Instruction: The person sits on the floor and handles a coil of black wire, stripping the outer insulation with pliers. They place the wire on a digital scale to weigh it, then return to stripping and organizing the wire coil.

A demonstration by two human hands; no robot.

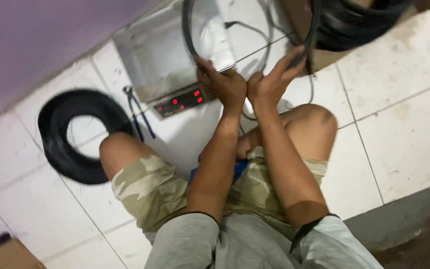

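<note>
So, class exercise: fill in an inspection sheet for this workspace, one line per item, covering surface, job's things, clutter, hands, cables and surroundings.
Surface: white tiled floor, stained in places.
Job's things: black cable loop held over a digital scale with red display.
Clutter: blue-handled pliers; black cable coil on the floor; a second black coil at the top.
Hands: left hand and right hand both grip the loop, wrists close together.
Cables: thin grey lead runs behind the scale.
Surroundings: purple wall; cardboard box corner.

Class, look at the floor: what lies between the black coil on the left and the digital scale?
In the head view, blue-handled pliers lie on the white tiles between the black coil and the digital scale.
</note>
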